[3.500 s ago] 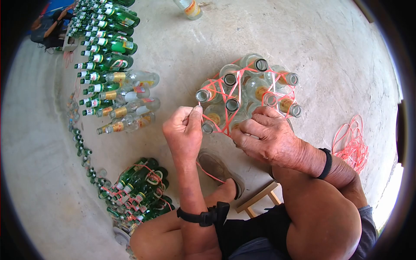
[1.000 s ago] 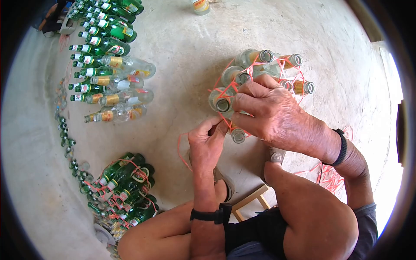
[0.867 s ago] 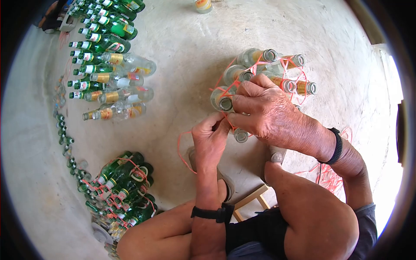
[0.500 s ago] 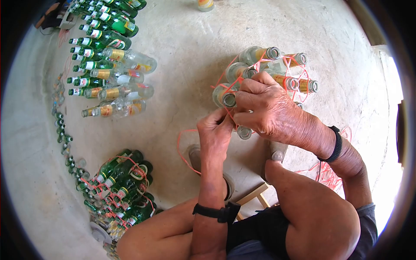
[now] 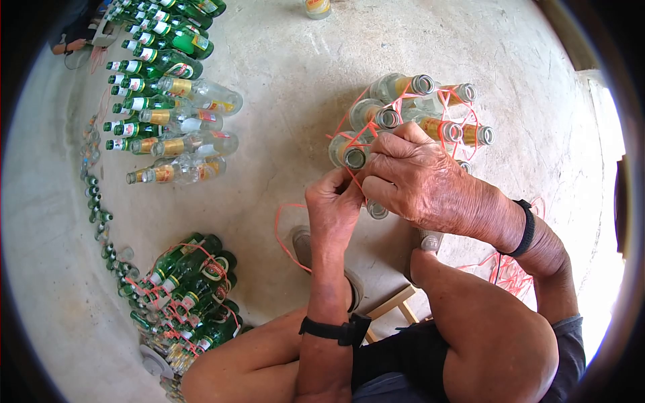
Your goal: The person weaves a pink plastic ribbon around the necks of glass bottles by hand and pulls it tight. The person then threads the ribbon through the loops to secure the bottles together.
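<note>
Several clear glass bottles (image 5: 386,118) stand in a cluster on the floor, with pink string (image 5: 396,106) looped around their necks. At the cluster's near left side, my left hand (image 5: 332,201) is closed, its thumb and forefinger pinching the string. My right hand (image 5: 410,174) is closed beside it, over the near bottles, its fingers bent around the string and partly hiding one bottle neck. Between the two hands the string crosses beside a bottle mouth (image 5: 355,158). A loose length of string hangs left of my left wrist.
Rows of green and clear bottles (image 5: 168,101) lie at upper left. Tied green bottles (image 5: 195,275) are at lower left. One bottle (image 5: 318,8) stands at the top. Loose string (image 5: 507,275) lies right of my knee. Another person's hand (image 5: 77,45) shows at far upper left.
My right hand has moved slightly down and away from the bottle mouths, uncovering more of one. The other person's arm at upper left has come further into view.
</note>
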Available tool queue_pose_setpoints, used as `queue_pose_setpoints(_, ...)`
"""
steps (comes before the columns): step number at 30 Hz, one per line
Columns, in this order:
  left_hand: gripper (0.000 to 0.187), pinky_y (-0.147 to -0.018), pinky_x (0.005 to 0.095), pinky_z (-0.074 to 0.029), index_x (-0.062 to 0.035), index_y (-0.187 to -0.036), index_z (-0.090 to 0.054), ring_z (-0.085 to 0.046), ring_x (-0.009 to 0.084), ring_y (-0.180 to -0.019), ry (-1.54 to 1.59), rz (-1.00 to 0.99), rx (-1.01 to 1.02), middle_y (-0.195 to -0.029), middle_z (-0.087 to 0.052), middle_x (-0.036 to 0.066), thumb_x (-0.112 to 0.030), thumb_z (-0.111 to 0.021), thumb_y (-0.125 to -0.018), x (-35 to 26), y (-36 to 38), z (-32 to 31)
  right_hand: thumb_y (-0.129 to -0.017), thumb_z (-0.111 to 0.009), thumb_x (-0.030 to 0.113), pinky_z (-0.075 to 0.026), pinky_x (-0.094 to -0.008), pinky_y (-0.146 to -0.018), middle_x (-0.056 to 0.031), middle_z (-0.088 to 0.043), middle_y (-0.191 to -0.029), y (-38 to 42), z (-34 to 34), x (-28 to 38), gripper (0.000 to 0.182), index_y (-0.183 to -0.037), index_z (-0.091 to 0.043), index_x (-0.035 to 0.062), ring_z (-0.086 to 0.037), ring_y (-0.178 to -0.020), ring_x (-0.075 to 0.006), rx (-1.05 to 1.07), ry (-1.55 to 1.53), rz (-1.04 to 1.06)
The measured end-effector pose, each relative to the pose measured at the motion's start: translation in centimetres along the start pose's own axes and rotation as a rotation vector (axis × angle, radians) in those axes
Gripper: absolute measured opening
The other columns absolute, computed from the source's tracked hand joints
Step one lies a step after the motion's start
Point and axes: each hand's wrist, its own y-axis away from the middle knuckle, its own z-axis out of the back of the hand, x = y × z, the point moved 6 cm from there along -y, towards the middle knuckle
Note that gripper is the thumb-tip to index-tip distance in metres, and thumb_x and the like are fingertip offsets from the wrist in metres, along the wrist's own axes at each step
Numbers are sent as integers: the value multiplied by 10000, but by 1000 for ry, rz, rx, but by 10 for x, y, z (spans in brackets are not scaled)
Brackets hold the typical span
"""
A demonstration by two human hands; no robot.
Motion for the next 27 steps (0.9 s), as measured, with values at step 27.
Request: queue_pose_setpoints(27, 315, -548, 280, -365, 34, -871, -689, -435, 30, -663, -182, -93, 53, -683, -537, -65, -176, -745, -1099, -15, 4, 0, -879, -721, 50, -572, -507, -724, -149, -683, -821, 11, 42, -48, 53, -887, -681, 17, -712, -835, -397, 136, -416, -377)
